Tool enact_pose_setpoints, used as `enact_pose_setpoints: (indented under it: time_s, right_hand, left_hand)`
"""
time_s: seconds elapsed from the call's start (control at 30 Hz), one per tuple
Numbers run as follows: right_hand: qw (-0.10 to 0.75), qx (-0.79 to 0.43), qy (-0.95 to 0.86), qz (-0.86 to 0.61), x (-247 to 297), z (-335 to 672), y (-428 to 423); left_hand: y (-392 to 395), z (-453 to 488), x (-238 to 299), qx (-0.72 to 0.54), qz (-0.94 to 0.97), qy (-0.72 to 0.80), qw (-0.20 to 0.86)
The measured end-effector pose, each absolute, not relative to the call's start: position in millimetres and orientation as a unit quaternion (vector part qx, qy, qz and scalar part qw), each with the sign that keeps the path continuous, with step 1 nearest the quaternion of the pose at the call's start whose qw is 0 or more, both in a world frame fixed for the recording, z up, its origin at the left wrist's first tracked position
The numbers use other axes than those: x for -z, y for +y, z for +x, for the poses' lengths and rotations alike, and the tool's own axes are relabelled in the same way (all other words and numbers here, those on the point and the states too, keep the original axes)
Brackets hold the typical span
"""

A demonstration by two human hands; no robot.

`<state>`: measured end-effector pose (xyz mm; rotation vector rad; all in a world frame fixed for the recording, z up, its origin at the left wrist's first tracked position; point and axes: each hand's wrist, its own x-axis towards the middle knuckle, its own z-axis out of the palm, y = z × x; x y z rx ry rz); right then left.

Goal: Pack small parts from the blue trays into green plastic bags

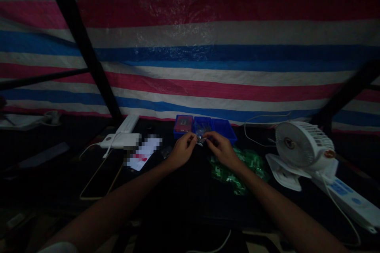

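My left hand (183,149) and my right hand (220,148) meet over a dark table, fingers pinched together on a small shiny part (201,140) held between them. What the part is cannot be made out in the dim light. Just behind the hands stand small blue trays (223,127), one of them with a reddish lid (183,123). A heap of green pieces in clear bags (237,168) lies under and right of my right wrist.
A white desk fan (299,146) stands at the right beside a white power strip (353,201). Left of the hands lie a white power bank (121,140), a card (144,154) and a phone (101,176). A striped tarp (208,47) hangs behind.
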<state>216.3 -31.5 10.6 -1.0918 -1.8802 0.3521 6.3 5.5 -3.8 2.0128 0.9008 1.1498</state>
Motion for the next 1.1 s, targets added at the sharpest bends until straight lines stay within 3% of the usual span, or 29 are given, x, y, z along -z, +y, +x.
enact_pose_setpoints:
  time_s: [0.43,0.73,1.1]
  right_hand:
    - [0.466,-0.072,-0.773,-0.425,-22,213,-35]
    - [0.467,-0.155,-0.733,-0.471,-11,214,-34]
    - [0.44,-0.115,-0.769,-0.449,-17,215,-34]
  left_hand:
    - [2,7,1,-0.453,0.75,0.341,0.34]
    - [3,6,-1,-0.438,0.781,0.337,0.29]
    - [7,5,3,-0.437,0.774,0.344,0.302]
